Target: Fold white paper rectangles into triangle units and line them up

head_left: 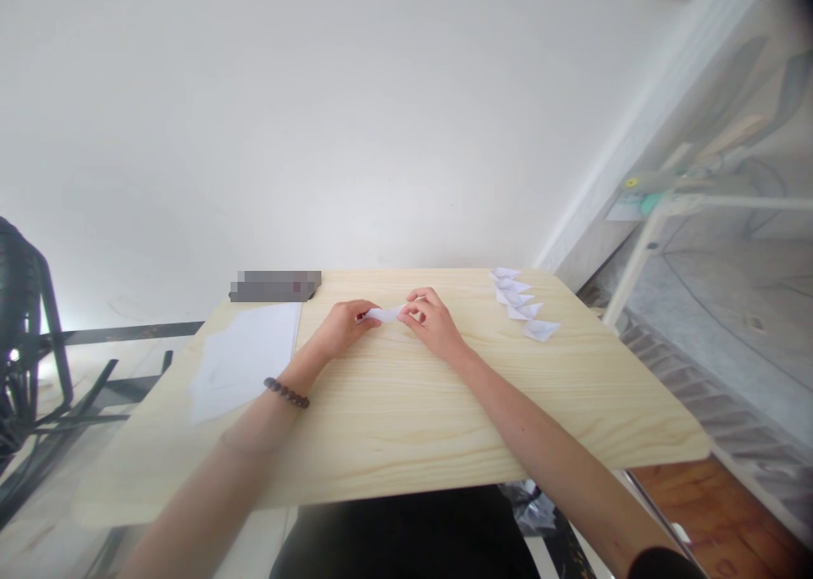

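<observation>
A narrow folded strip of white paper (384,314) is held between my two hands, just above the wooden table. My left hand (346,328) grips its left end, thumb in front and fingers behind. At the other end, my right hand (434,323) pinches the paper between thumb and index finger, with the other fingers curled above. Several folded white paper pieces (541,331), pointed in shape, stand in a row to the right of my right hand. A spread of white paper sheets (251,350) lies left of my left hand.
A dark, partly blurred-out object (273,287) sits at the table's back left, beyond the sheets. The pale wooden table (394,427) meets a white wall (381,139) at its back. A black chair (38,333) is at the left, and a white metal frame (641,257) at the right.
</observation>
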Tool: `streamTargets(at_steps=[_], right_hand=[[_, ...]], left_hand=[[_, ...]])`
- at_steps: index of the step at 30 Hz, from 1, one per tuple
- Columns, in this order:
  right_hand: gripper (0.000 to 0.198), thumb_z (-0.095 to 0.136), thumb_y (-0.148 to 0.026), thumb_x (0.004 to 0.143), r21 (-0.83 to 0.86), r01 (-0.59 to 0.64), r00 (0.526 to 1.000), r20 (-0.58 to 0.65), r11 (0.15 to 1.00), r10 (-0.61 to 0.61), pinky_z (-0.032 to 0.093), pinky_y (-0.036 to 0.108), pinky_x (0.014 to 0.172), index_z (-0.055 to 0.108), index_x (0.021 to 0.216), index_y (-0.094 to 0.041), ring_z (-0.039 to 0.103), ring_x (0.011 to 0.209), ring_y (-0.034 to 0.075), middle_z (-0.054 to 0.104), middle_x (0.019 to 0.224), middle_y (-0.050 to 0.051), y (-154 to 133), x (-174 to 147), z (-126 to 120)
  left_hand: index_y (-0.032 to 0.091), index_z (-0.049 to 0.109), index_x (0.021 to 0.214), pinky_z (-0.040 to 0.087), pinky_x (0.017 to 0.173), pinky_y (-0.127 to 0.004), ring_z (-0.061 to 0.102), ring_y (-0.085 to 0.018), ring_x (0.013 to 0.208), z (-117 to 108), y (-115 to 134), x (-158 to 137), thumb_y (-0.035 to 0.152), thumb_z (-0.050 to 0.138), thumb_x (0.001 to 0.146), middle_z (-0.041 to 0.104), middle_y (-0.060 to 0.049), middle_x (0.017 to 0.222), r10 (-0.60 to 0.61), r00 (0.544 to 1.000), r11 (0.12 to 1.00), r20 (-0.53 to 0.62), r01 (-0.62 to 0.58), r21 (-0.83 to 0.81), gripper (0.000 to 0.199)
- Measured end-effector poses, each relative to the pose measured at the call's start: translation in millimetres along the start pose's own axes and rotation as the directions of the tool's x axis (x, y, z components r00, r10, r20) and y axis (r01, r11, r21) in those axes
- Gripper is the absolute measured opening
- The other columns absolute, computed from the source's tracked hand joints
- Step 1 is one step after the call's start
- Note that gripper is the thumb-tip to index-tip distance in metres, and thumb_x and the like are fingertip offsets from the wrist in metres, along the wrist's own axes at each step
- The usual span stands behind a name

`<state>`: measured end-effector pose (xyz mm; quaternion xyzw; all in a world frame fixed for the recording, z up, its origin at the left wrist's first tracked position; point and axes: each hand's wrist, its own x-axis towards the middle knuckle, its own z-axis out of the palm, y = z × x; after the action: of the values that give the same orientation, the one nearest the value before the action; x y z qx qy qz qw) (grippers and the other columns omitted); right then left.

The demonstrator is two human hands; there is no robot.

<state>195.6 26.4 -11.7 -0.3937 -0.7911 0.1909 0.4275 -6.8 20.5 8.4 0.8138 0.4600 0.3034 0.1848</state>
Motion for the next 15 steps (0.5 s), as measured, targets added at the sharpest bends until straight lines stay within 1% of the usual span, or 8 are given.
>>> streamTargets(at_steps=[3, 6, 11, 15], right_hand=[[0.013, 0.054, -0.028, 0.075, 0.058, -0.009, 1.000, -0.019, 0.998, 0.010, 0.045, 0.022, 0.057, 0.059, 0.078, -0.017, 0.051, 0.070, 0.009, 0.045, 0.100, 0.006, 3.4, 0.4, 0.5], [0.014, 0.050, -0.026, 0.078, 0.084, -0.001, 1.000, -0.023, 0.996, 0.002, 0.045, 0.022, 0.059, 0.060, 0.080, -0.016, 0.052, 0.070, 0.008, 0.045, 0.102, 0.006, 4.7, 0.5, 0.6], [0.014, 0.047, -0.023, 0.079, 0.063, 0.021, 1.000, -0.004, 0.998, -0.020, 0.045, 0.022, 0.064, 0.059, 0.081, -0.016, 0.052, 0.076, 0.009, 0.047, 0.102, 0.007, 2.4, 0.5, -0.2], [0.015, 0.045, -0.024, 0.080, 0.058, -0.002, 1.000, 0.000, 0.998, 0.002, 0.045, 0.024, 0.066, 0.058, 0.080, -0.016, 0.054, 0.080, 0.011, 0.051, 0.106, 0.008, -1.8, 0.4, -0.9]], left_hand=[[0.016, 0.061, 0.083, 0.038, 0.063, -0.022, 0.051, -0.013, 0.065, 0.1, -0.4, 0.2, 0.028, 0.049, 0.074, 0.062, -0.001, 0.077, -0.003, 1.000, 1.000, 0.004, 0.003, 0.000, 0.019], [0.016, 0.060, 0.085, 0.038, 0.063, -0.022, 0.050, -0.013, 0.066, 1.0, -0.9, -0.1, 0.028, 0.049, 0.075, 0.061, -0.001, 0.078, 0.002, 1.000, 1.000, 0.000, -0.002, -0.002, 0.019], [0.017, 0.060, 0.086, 0.038, 0.063, -0.023, 0.049, -0.013, 0.066, 1.7, -1.6, -0.7, 0.028, 0.050, 0.075, 0.059, -0.002, 0.078, 0.036, 0.999, 0.999, -0.011, -0.036, -0.001, 0.019], [0.016, 0.061, 0.084, 0.038, 0.063, -0.024, 0.050, -0.013, 0.066, 0.7, -1.2, -0.2, 0.030, 0.049, 0.076, 0.058, -0.003, 0.077, 0.058, 0.998, 0.998, -0.037, -0.058, 0.005, 0.020]])
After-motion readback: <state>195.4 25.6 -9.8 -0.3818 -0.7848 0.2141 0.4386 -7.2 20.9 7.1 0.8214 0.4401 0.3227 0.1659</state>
